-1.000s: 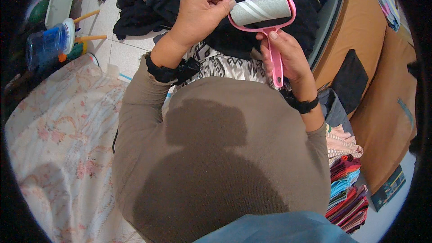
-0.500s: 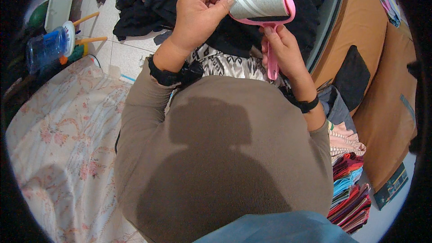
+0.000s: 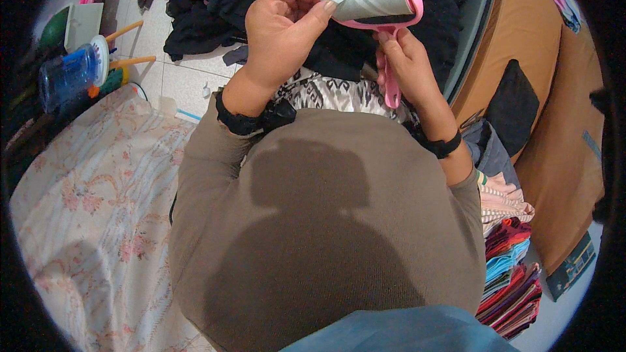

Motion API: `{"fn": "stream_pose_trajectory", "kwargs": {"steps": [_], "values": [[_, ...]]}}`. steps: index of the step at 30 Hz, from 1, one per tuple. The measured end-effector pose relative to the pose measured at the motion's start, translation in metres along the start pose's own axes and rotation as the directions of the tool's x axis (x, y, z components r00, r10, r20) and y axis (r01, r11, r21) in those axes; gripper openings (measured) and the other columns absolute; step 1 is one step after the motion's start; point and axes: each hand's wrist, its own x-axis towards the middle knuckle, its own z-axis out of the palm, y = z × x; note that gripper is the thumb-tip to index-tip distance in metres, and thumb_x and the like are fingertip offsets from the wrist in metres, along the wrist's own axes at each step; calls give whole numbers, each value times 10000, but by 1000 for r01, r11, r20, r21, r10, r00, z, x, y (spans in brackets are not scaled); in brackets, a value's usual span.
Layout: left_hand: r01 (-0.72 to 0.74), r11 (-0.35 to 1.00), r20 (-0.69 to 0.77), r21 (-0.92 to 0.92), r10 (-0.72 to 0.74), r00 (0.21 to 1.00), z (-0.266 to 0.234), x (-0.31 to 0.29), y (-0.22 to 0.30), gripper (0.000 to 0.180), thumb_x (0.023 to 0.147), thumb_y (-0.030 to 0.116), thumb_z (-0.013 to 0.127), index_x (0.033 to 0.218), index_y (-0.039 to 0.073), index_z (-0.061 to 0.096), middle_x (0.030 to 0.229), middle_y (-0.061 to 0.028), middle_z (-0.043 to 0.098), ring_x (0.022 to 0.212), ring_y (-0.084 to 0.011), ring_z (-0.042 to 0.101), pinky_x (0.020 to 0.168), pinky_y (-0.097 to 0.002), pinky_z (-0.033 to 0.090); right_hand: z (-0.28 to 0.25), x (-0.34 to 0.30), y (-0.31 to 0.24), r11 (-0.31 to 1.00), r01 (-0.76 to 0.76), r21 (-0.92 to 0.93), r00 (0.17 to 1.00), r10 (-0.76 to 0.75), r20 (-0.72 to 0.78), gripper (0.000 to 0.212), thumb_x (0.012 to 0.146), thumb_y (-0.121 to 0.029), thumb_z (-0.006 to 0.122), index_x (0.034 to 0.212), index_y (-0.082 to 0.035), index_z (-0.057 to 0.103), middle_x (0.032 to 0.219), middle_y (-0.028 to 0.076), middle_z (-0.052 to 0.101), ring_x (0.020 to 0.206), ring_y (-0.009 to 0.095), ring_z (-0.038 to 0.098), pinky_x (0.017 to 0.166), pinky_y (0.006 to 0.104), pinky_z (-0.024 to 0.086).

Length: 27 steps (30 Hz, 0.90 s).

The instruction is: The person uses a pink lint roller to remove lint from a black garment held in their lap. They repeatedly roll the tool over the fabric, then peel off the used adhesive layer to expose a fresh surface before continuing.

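Observation:
In front of my body I hold a lint roller [image 3: 372,1] with a grey sticky roll, pale diagonal stripes and a pink frame. My right hand [image 3: 407,65] is closed round its pink handle, thumb along the upper part. My left hand [image 3: 283,32] is at the roll's left end, thumb and finger pinched on a corner of the sticky sheet, which looks slightly lifted there. Dark clothing [image 3: 352,45] lies beneath the roller, beside a black-and-white patterned cloth [image 3: 326,94] near my waist.
A floral cloth [image 3: 98,221] spreads at the left, near a blue clear plastic jug [image 3: 68,78]. Dark garments [image 3: 205,26] lie on the tiled floor [image 3: 189,81]. Folded clothes [image 3: 508,267] are stacked at the right, beside brown cushioned panels [image 3: 515,39].
The lint roller has shifted slightly left and up with my right hand. My left hand has moved a little left and down, still pinching at the roll's end.

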Motion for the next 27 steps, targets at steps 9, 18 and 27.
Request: {"fn": "stream_pose_trajectory", "kwargs": {"steps": [9,18,27], "values": [[-26,997,-26,-77,24,999,-3,-5,23,230,854,2,711,1017,10,548,899,-51,658,777,-76,613,707,-202,508,-1,3,3,1000,-8,-15,1000,8,-7,252,997,-242,487,1123,-28,531,694,51,552,462,132,543,419,276,445],[-55,995,-96,-88,46,994,-15,-2,53,197,839,-29,706,961,14,558,900,-102,673,709,-101,592,624,-203,480,3,3,0,998,50,-43,999,-49,14,287,1000,-275,498,1095,-5,526,694,44,537,478,120,512,446,251,440],[-180,972,-181,-151,152,972,-31,4,87,208,802,-55,674,985,-11,585,895,-142,644,686,-130,534,625,-233,429,7,7,0,998,52,-39,999,-51,18,256,995,-261,498,1093,-26,524,690,49,538,469,141,544,424,291,466]]}}
